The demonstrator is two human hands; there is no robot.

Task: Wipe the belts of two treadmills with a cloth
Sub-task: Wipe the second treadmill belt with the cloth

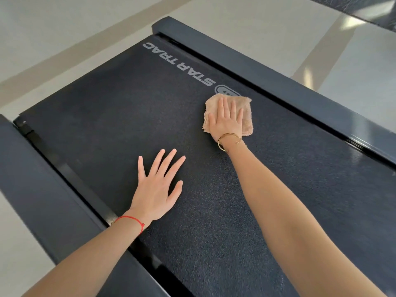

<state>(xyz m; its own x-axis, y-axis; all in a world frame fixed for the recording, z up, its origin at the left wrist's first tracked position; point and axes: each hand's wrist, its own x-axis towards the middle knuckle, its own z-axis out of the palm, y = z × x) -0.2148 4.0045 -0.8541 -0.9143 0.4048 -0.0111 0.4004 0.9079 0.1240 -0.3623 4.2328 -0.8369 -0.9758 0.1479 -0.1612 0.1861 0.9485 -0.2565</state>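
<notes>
A person's right hand (226,121) pressed flat, fingers straight, on a folded tan cloth (228,115) near the printed logo (179,64) at the right side of a treadmill belt (120,116), apparently to keep the whole pad bearing down as it wiped. The left hand (157,190) lay spread and empty on the belt nearer the left side rail (42,189), seemingly as a brace. The textured black belt ran between dark rails over a pale tiled floor (53,28); a dark edge at top right (368,9) may have been the second treadmill, too little in view to say
</notes>
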